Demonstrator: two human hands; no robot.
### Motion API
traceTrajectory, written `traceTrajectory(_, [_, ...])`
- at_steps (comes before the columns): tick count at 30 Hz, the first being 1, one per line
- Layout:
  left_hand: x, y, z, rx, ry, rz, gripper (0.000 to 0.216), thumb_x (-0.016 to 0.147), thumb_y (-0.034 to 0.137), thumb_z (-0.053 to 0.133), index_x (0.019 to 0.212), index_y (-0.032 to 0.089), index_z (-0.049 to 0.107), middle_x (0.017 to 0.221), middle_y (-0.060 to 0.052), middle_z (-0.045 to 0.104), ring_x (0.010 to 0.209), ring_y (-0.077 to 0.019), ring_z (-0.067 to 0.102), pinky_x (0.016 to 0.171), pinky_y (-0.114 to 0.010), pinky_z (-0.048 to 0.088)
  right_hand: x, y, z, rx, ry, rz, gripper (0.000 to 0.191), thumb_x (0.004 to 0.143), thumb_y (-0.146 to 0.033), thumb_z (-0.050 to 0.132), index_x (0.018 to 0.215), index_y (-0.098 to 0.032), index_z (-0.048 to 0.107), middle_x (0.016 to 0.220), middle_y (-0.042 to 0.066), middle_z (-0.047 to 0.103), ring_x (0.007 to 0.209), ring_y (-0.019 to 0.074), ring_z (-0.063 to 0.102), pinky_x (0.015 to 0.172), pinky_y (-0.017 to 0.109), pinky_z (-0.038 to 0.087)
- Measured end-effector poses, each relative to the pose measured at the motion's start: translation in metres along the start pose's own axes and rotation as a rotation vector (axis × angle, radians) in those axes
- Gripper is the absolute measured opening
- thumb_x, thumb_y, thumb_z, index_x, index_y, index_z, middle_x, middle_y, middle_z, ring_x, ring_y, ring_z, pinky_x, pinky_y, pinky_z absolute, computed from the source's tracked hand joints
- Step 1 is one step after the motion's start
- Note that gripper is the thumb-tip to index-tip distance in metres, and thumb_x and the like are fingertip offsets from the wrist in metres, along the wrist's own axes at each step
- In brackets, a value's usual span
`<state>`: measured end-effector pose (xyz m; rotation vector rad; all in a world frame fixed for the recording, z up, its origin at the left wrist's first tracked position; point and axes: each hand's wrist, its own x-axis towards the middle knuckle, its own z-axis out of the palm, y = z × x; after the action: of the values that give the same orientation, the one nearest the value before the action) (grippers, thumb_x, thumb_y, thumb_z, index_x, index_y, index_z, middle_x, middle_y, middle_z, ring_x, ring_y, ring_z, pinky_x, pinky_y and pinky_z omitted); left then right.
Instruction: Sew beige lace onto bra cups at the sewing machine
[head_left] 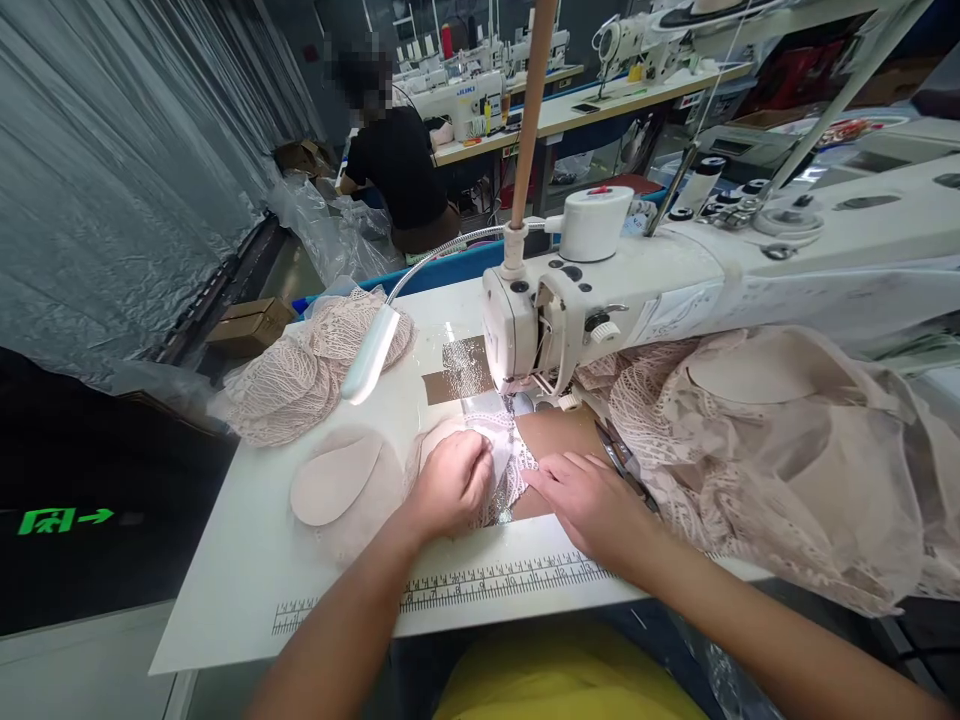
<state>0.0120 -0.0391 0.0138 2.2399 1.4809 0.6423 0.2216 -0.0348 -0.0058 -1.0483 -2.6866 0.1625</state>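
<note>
In front of the white sewing machine (517, 320), a pale pink lace piece (517, 470) lies under the needle area. My left hand (454, 482) is closed on the fabric's left side, its fingers curled and pinching the sheer part. My right hand (589, 500) rests on the brown plate to the right, fingers stretched out and fingertips touching the lace edge. Dark-bladed scissors (626, 460) lie just beyond my right hand, partly under lace. A beige oval cup (336, 482) on sheer fabric sits left of my left hand.
Folded lace pieces (292, 385) are stacked at the table's back left, below a lamp (371, 355). A large heap of beige lace and cups (780, 450) fills the right side. A printed ruler (510, 583) runs along the front edge. A person in black (397, 165) sits beyond.
</note>
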Motion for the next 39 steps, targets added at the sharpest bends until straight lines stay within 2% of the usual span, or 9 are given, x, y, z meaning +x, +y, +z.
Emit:
traceTrajectory(4, [-0.001, -0.001, 0.001, -0.007, -0.042, 0.074, 0.014, 0.089, 0.024, 0.042, 0.087, 0.018, 0.054, 0.084, -0.005, 0.059, 0.080, -0.0175, 0.053, 0.075, -0.033, 0.043, -0.006, 0.003, 0.007, 0.042, 0.037, -0.015, 0.033, 0.077, -0.002, 0.043, 0.099, -0.017, 0.061, 0.083, 0.006, 0.055, 0.074, 0.0189, 0.043, 0.067, 0.030, 0.030])
traceTrajectory(8, [-0.002, 0.002, 0.006, 0.080, -0.108, 0.209, 0.024, 0.091, 0.024, 0.040, 0.103, 0.018, 0.061, 0.102, -0.008, 0.062, 0.090, -0.0194, 0.055, 0.081, -0.035, 0.042, -0.010, 0.005, 0.010, 0.107, 0.067, -0.025, 0.035, 0.078, -0.003, 0.041, 0.103, -0.017, 0.061, 0.085, 0.006, 0.055, 0.076, 0.0188, 0.043, 0.068, 0.030, 0.030])
traceTrajectory(15, [-0.004, 0.008, 0.014, 0.243, -0.111, 0.242, 0.031, 0.094, 0.028, 0.037, 0.114, 0.020, 0.060, 0.122, -0.008, 0.057, 0.093, -0.0204, 0.052, 0.083, -0.038, 0.041, -0.010, 0.006, 0.011, 0.152, 0.089, -0.029, 0.034, 0.083, -0.005, 0.040, 0.105, -0.017, 0.062, 0.084, 0.006, 0.057, 0.076, 0.0181, 0.043, 0.068, 0.031, 0.031])
traceTrajectory(24, [-0.004, 0.013, 0.022, 0.360, -0.087, 0.247, 0.033, 0.094, 0.029, 0.036, 0.117, 0.019, 0.057, 0.121, -0.008, 0.056, 0.087, -0.0205, 0.049, 0.077, -0.037, 0.042, -0.009, 0.008, 0.005, 0.220, 0.148, -0.064, 0.032, 0.082, -0.004, 0.040, 0.098, -0.018, 0.064, 0.083, 0.007, 0.058, 0.077, 0.0179, 0.047, 0.069, 0.029, 0.037])
traceTrajectory(29, [-0.005, 0.015, 0.024, 0.371, -0.083, 0.250, 0.032, 0.094, 0.027, 0.037, 0.118, 0.019, 0.056, 0.122, -0.008, 0.055, 0.090, -0.0211, 0.048, 0.078, -0.038, 0.043, -0.007, 0.015, 0.003, 0.239, 0.215, -0.042, 0.036, 0.083, -0.001, 0.036, 0.103, -0.017, 0.062, 0.083, 0.007, 0.058, 0.075, 0.0177, 0.048, 0.069, 0.028, 0.040])
traceTrajectory(35, [-0.006, 0.012, 0.019, 0.298, -0.091, 0.236, 0.031, 0.093, 0.029, 0.039, 0.117, 0.019, 0.057, 0.122, -0.007, 0.055, 0.091, -0.0207, 0.050, 0.080, -0.038, 0.045, -0.002, 0.019, 0.012, 0.167, 0.098, -0.006, 0.036, 0.077, 0.002, 0.037, 0.095, -0.015, 0.063, 0.078, 0.007, 0.053, 0.072, 0.0181, 0.042, 0.067, 0.029, 0.036])
traceTrajectory(39, [0.001, 0.009, 0.010, 0.240, -0.050, 0.208, 0.033, 0.094, 0.027, 0.037, 0.117, 0.014, 0.056, 0.121, -0.010, 0.055, 0.095, -0.0202, 0.051, 0.083, -0.035, 0.046, 0.000, 0.017, 0.008, 0.119, 0.067, 0.001, 0.034, 0.077, 0.002, 0.038, 0.091, -0.014, 0.063, 0.078, 0.006, 0.051, 0.072, 0.0181, 0.041, 0.066, 0.029, 0.033])
